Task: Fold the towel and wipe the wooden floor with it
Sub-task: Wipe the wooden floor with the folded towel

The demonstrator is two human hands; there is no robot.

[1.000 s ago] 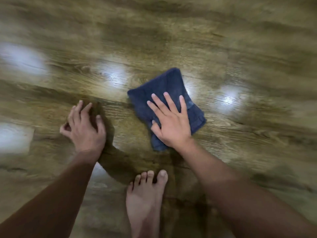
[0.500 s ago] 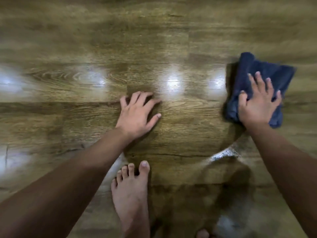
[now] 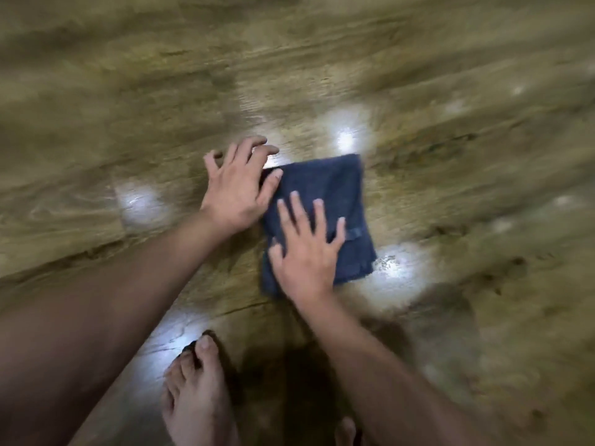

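Towel half hidden under right hand fingers spread, left hand fingers splayed, floor blurred

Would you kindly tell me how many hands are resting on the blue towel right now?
2. The right hand lies flat on the towel, fingers spread. The left hand sits at the towel's left edge, its thumb touching the corner, the other fingers over the wooden floor.

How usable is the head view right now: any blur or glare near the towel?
Head view: motion blur smears the floor grain, worst toward the edges; white glare patches sit beside the towel; both hands are only slightly soft; a dark shadow falls near the foot.
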